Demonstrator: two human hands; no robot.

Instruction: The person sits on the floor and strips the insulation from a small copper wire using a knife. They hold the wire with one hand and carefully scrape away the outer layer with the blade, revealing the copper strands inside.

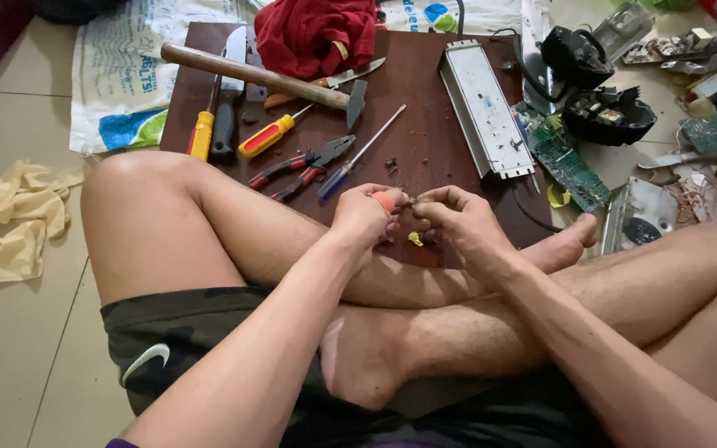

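I sit cross-legged at a dark brown board. My left hand and my right hand meet over its near edge, fingertips pinched together on a tiny dark part. An orange cover sits on my left thumb tip. A small yellow scrap lies just under my hands. What exactly the part is stays too small to tell.
On the board lie a hammer, red-handled pliers, a blue screwdriver, yellow-handled screwdrivers, knives and a white metal casing. A red cloth is behind. Circuit boards and black parts sit at right, yellow gloves at left.
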